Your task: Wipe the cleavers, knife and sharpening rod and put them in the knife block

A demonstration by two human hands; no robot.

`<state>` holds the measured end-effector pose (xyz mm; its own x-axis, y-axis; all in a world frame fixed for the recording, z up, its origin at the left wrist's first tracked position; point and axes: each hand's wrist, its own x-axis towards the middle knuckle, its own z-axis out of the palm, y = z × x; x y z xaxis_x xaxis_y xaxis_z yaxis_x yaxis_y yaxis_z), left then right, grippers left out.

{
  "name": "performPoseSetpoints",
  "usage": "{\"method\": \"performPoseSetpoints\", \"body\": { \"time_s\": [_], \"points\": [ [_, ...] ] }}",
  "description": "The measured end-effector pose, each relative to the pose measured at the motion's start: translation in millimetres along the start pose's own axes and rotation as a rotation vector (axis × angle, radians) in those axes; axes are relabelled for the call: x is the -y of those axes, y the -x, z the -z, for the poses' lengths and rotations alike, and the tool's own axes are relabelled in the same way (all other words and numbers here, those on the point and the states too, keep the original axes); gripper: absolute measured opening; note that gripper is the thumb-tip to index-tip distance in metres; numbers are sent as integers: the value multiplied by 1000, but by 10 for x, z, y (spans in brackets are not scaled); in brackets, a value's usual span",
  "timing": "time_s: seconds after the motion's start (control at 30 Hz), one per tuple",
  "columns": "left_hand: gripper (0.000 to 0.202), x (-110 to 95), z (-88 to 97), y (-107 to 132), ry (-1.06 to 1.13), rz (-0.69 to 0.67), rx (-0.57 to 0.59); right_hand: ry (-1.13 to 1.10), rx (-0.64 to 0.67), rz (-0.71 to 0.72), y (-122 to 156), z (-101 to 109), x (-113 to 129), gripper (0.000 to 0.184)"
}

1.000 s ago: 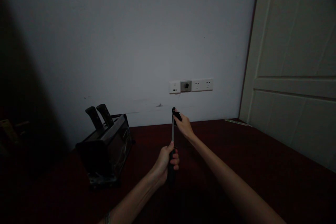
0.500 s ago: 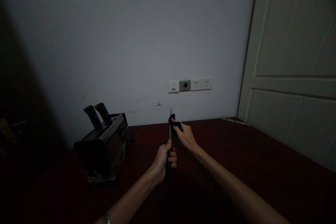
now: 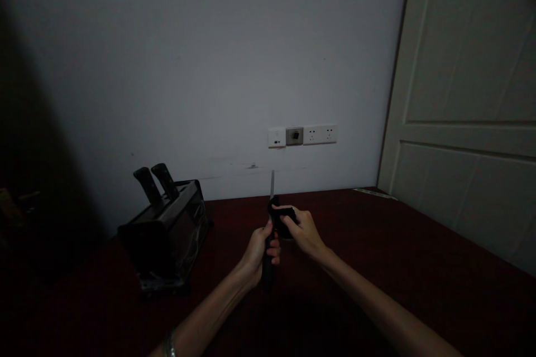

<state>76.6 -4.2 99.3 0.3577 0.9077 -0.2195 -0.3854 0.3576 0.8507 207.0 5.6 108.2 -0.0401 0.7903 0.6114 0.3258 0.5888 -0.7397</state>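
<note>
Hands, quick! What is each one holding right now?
Left hand: closed around the knife, blade pointing up.
Right hand: closed on a dark cloth against the blade.

tabletop point(image 3: 397, 256): dark red, plain | knife blade point(image 3: 272, 185): silver-grey | cloth point(image 3: 283, 218): black | knife block point(image 3: 170, 228): black | wall point(image 3: 209, 67): pale grey | door point(image 3: 469, 122): off-white

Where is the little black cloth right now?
In the head view, the black cloth sits near the middle, pinched in the right hand against the lower blade of the knife, just above the left hand gripping the handle.
</note>
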Motion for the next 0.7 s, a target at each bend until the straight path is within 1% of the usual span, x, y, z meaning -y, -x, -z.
{"method": "performPoseSetpoints", "body": {
  "time_s": [0.17,0.33,0.47,0.6,0.7],
  "points": [
    [29,29,-8,12,30,35,36,-40,20,37,50,23,49,27],
    [28,16,-59,60,56,49,25,34,-46,-16,76,-10,3,23],
    [26,-14,-71,83,51,21,17,-81,-107,-91,93,-58,-45,27],
    [27,-36,-34,66,67,2,54,-218,-160,-200,101,-87,-55,30],
    [30,-61,-21,62,71,-11,80,-285,-184,-240,102,-88,-56,28]
  ]
}}
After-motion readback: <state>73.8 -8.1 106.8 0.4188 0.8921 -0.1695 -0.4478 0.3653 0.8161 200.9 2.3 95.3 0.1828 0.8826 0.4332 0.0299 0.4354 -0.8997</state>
